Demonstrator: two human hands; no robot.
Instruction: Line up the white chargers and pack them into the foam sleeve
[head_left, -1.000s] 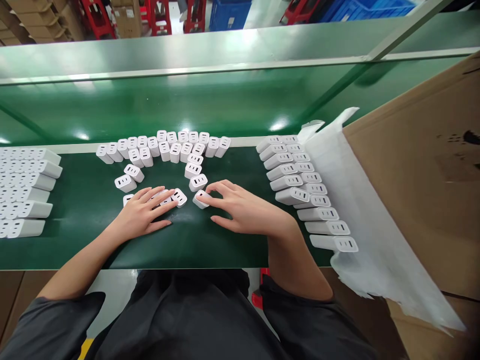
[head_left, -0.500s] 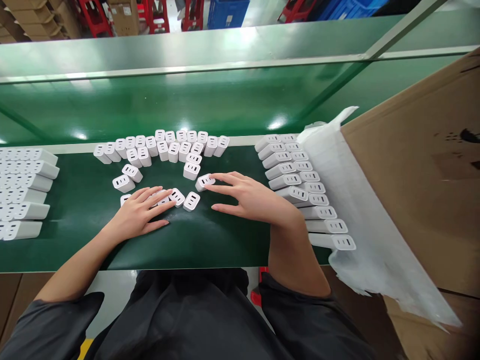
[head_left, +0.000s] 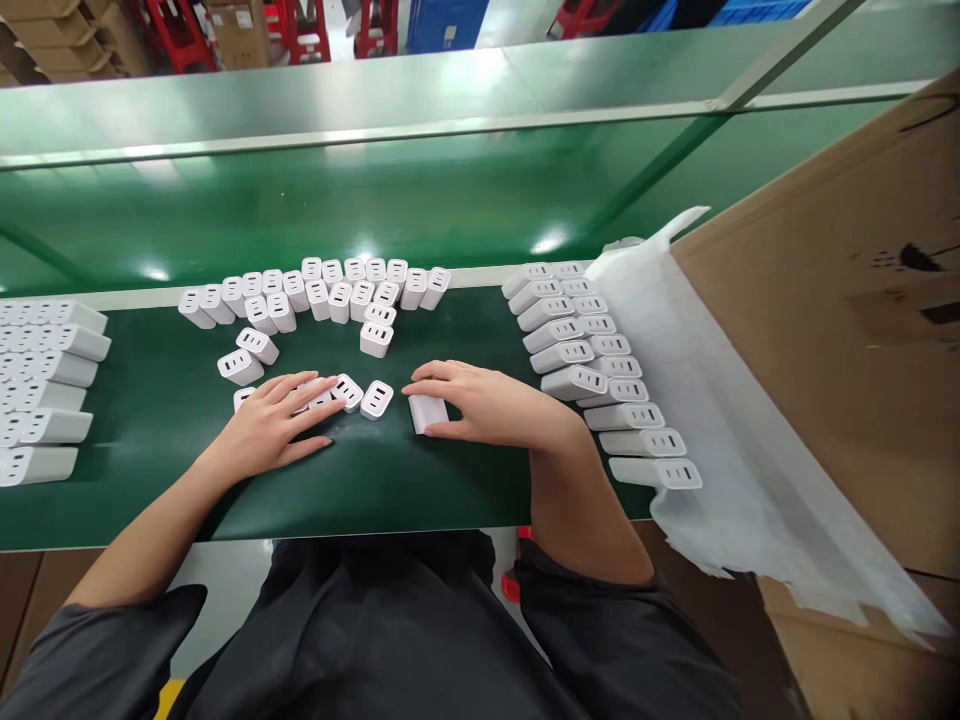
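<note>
Between the thumb and fingers of my right hand (head_left: 484, 402) is a white charger block (head_left: 427, 412), its ported end out of sight. My left hand (head_left: 271, 425) lies with fingers spread over a short row of chargers, partly hiding them. Just past its fingertips are a charger (head_left: 347, 392) and, beside that, another charger (head_left: 376, 400), both with their ports facing up. Farther back stands a loose curved cluster of white chargers (head_left: 339, 300). Two more chargers (head_left: 247, 358) sit behind my left hand.
Rows of chargers (head_left: 56, 390) fill the left side of the green table (head_left: 360, 490). At right, two columns of chargers (head_left: 574, 355) lie beside white wrapping sheet (head_left: 637, 330) and a large cardboard box (head_left: 832, 270). A green raised ledge (head_left: 300, 200) runs behind.
My right hand has closed on the charger and drawn it nearer to me, turning it so its ports no longer show. My left hand stays over the row.
</note>
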